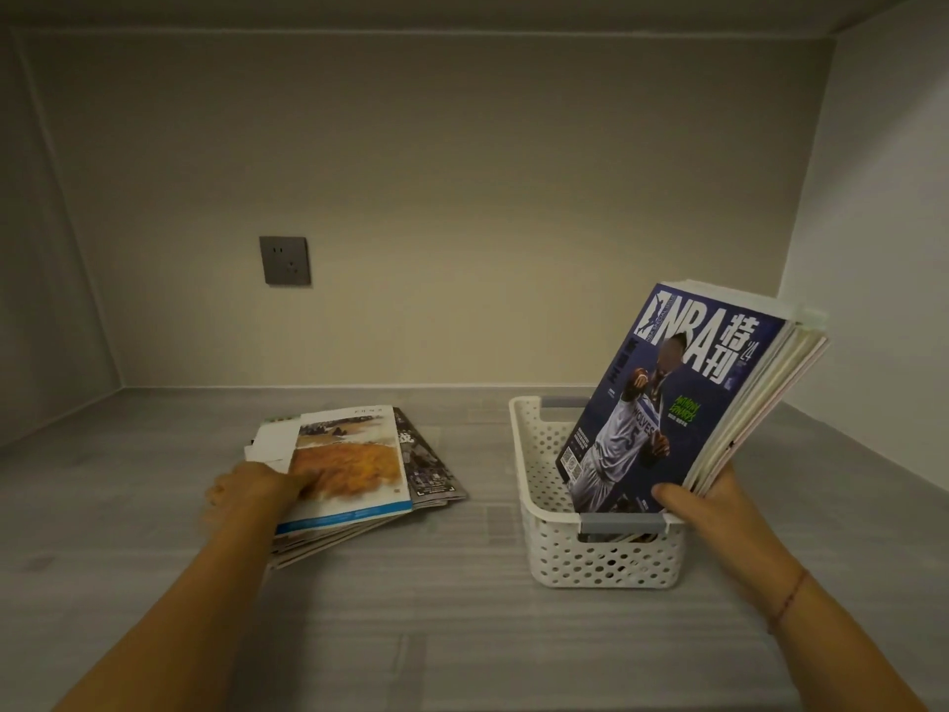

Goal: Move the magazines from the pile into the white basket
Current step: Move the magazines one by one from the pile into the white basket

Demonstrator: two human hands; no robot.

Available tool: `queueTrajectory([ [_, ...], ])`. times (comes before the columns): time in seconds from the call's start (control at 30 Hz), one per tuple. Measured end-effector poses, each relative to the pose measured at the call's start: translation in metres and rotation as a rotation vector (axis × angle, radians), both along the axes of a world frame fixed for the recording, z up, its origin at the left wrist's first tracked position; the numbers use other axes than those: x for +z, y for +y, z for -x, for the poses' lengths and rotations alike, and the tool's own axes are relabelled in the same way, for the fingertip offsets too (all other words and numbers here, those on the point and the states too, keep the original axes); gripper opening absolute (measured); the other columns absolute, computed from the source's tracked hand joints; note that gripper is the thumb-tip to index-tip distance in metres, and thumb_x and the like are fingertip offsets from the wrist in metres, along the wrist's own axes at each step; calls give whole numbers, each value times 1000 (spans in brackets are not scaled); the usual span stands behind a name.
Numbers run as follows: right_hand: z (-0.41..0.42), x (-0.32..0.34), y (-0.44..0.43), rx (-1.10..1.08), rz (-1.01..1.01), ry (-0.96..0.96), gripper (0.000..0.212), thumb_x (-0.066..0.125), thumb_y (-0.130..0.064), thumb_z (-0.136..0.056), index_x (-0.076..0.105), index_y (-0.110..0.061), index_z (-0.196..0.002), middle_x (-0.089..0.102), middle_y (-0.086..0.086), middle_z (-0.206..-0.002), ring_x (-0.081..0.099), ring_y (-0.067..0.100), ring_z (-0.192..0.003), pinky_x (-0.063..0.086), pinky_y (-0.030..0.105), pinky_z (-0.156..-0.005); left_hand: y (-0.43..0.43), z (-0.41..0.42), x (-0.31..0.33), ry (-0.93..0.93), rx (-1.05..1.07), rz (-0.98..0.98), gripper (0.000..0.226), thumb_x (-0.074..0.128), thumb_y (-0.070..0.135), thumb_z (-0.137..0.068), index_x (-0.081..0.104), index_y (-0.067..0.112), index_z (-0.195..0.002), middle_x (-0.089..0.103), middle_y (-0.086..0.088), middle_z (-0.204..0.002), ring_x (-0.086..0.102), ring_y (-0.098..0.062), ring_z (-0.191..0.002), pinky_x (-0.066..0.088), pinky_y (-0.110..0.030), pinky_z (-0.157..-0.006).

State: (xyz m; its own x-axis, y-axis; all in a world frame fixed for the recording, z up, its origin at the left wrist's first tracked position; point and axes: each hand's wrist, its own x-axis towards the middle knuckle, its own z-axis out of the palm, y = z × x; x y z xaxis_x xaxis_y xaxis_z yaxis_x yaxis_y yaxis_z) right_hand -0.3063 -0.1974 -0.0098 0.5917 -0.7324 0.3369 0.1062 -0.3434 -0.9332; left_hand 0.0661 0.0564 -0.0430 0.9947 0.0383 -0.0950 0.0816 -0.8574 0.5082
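White basket stood on the grey table, right of centre, perforated walls, grey handle pieces at the near and far ends. Inside it a bundle of magazines stood on edge, leaning to the right so the tops overhung the basket's right rim. Front-most was a blue NBA magazine, cover facing left and toward the camera, lower edge down inside the basket. Left portion of the basket interior sat unfilled.

Right hand held the bundle at its lower near corner: thumb pressed across the blue cover, palm and remaining fingers behind the stack, grip pressed together on the magazines. A thin red cord circled that wrist.

Pile lay flat on the table left of the basket, a clear strip of table between the two. Sheets fanned unevenly; top magazine showed a landscape in orange and white with a blue stripe along its near edge, a darker cover poking out beyond it on the right. Left hand rested at the pile's left edge, fingers reaching onto the top cover; slightly blurred, so I could not tell whether the grip was pinching a sheet or merely lying flat.

Back wall carried a grey socket above the pile. Side walls closed in left and right. Open table lay in front of both pile and basket.
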Motion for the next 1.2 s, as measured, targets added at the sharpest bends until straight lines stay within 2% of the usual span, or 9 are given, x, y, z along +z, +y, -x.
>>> queueTrajectory([
  [0.1,0,0,0,-2,-19,-9,42,60,4,-79,49,-35,-93,60,-13,-95,57,4,-86,43,20,-70,13,-9,4,52,-27,-27,86,66,68,-69,47,9,-129,57,-17,-121,53,-33,-110,44,-41,-96],
  [0.2,0,-1,1,6,-30,-8,43,60,3,-79,48,-34,-99,60,-12,-96,56,5,-88,42,21,-69,26,-17,11,67,-21,111,69,77,45,-73,52,2,-120,59,-18,-104,56,-33,-89,47,-41,-80],
  [0.3,0,0,0,9,-26,-11,44,60,4,-79,49,-34,-98,61,-12,-96,58,6,-88,43,20,-70,39,-24,15,55,-77,225,61,81,28,-73,53,-3,-118,60,-24,-117,57,-38,-96,44,-42,-76],
  [0.37,-1,0,0,3,-18,-13,44,60,4,-79,50,-35,-96,62,-12,-95,58,6,-88,44,21,-70,42,-24,17,176,-145,409,51,78,17,-77,54,-4,-117,63,-23,-114,62,-39,-93,48,-40,-71],
  [0.43,-1,0,0,-1,-18,-16,43,61,4,-79,50,-35,-95,61,-13,-95,58,5,-87,43,20,-69,41,-16,22,317,-201,525,40,71,13,-83,54,-7,-115,69,-21,-94,66,-33,-72,52,-38,-59],
  [0.53,-1,-1,0,-5,-24,-7,41,61,3,-79,51,-35,-92,62,-12,-93,58,6,-86,43,21,-68,30,2,32,318,-254,620,32,59,14,-93,53,-6,-118,67,-19,-83,64,-30,-68,54,-33,-46],
  [0.73,-2,-1,-2,-8,-16,13,39,63,1,-78,52,-33,-96,64,-9,-95,60,11,-89,47,33,-79,-19,54,64,-79,-353,861,23,45,24,-100,55,10,-115,64,-16,-109,64,-36,-97,53,-53,-86],
  [0.97,-2,-4,-5,-6,-28,21,42,63,0,-79,51,-36,-96,63,-10,-97,60,10,-90,46,35,-82,-70,125,102,-657,-444,931,10,43,30,-99,49,23,-98,57,12,-79,61,-3,-69,47,-17,-52],
  [1.2,-3,-4,-7,2,-21,8,41,63,1,-78,53,-34,-96,64,-14,-95,61,4,-87,46,20,-69,-123,191,101,-823,-484,941,31,35,36,-101,52,12,-113,55,11,-68,62,-3,-56,52,-16,-43],
])
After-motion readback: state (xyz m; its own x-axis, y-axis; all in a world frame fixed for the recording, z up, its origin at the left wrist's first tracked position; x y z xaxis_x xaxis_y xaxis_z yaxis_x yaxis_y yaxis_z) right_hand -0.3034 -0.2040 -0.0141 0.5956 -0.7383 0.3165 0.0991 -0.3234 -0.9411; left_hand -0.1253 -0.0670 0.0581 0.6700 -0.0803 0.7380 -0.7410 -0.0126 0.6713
